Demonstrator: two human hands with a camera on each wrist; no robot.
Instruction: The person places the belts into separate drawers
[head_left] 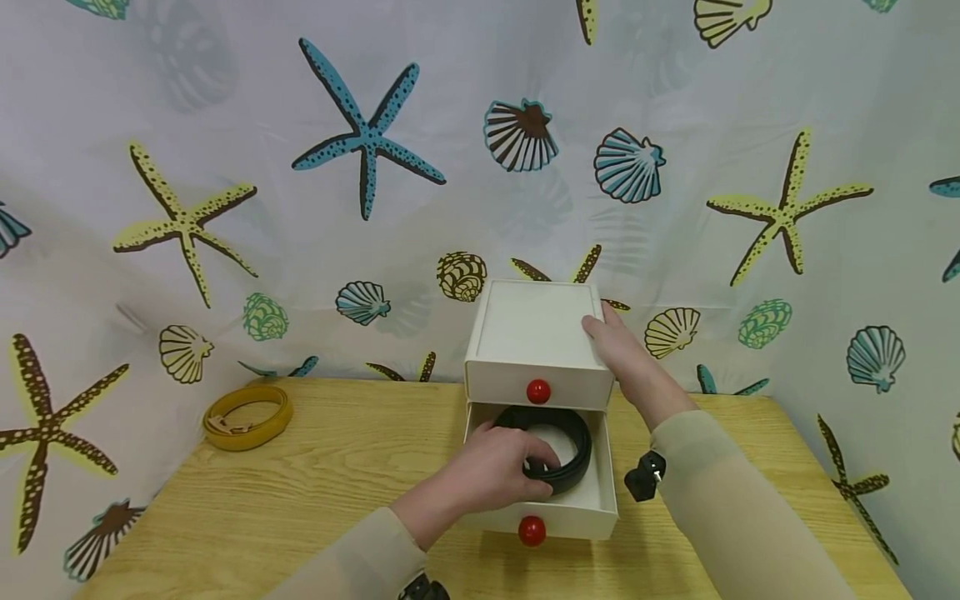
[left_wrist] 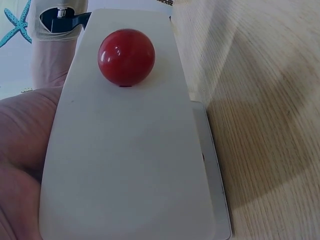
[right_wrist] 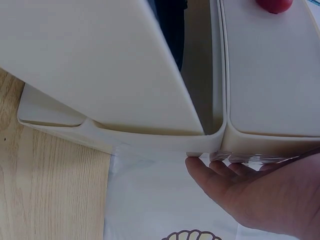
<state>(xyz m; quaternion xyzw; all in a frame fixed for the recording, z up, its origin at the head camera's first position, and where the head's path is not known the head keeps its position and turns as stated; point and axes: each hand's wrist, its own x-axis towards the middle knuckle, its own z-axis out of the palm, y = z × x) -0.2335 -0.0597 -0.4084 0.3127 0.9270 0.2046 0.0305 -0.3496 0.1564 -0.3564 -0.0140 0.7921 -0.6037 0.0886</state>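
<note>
Your left hand (head_left: 491,475) is down in the pulled-out lower drawer (head_left: 592,510) of the small white drawer box (head_left: 534,333), its fingers curled over the near side of the coiled black belt (head_left: 573,454); they look closed on the coil, though the head view does not show how firmly, and the left wrist view shows only the drawer front with its red knob (left_wrist: 126,56) and a bit of palm. The belt lies flat inside the drawer, close under the overhang of the closed upper drawer, whose own red knob (head_left: 537,391) sits just above it. Your right hand (head_left: 621,350) rests on the box's top right edge with fingers laid nearly straight, steadying it and gripping nothing. A second, tan belt (head_left: 247,417) lies coiled on the tabletop (head_left: 300,500), well apart to the left. You appear to be at the stage of handling the black coil in the drawer, either seating it or taking it up; the next move calls for keeping the coil from springing open and clearing the upper drawer's front, with the box braced
</note>
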